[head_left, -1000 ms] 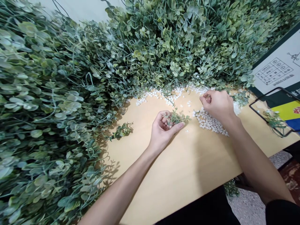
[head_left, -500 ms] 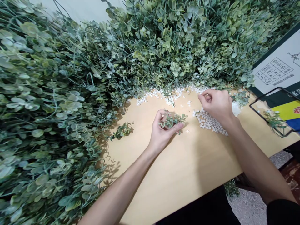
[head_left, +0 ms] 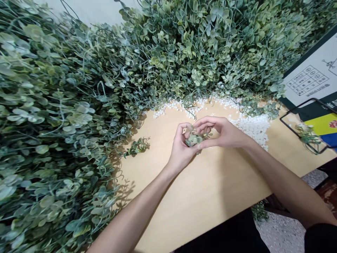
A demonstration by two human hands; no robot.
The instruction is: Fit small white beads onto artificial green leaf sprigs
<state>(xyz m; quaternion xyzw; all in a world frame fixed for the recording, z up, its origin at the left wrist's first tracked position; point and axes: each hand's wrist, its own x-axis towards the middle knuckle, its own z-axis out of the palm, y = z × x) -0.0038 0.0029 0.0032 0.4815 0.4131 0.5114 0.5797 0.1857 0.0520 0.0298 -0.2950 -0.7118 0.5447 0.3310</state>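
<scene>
The left hand point(head_left: 181, 147) is curled part-closed, with the leafy sprig point(head_left: 194, 139) held between its thumb and fingers. The right hand point(head_left: 223, 135) comes in from 3 o'clock, thumb and forefinger arched apart about the sprig's near and far sides, the other fingers bent inward; whether its fingertips pinch any leaf, I cannot tell. The two thumbs meet at the sprig's near side. The sprig is over the middle of the wooden table point(head_left: 189, 196), its leaves slightly blurred and partly hidden by fingers.

Clock directions run from that sprig, with 12 at the far side. A loose sprig point(head_left: 137, 147) lies on the table just below 9 o'clock. A spread of small white pieces point(head_left: 254, 128) lies at 3 o'clock, beyond the right wrist, and more are strewn from 11 to 1 o'clock along the foot of the dense foliage point(head_left: 158, 52). The foliage banks round from 8 to 2 o'clock. Further out, toward 3 o'clock, stands a black wire frame point(head_left: 285, 123), with a small green sprig point(head_left: 308, 135) at it. A printed panel point(head_left: 309, 79) leans at 2 o'clock.
</scene>
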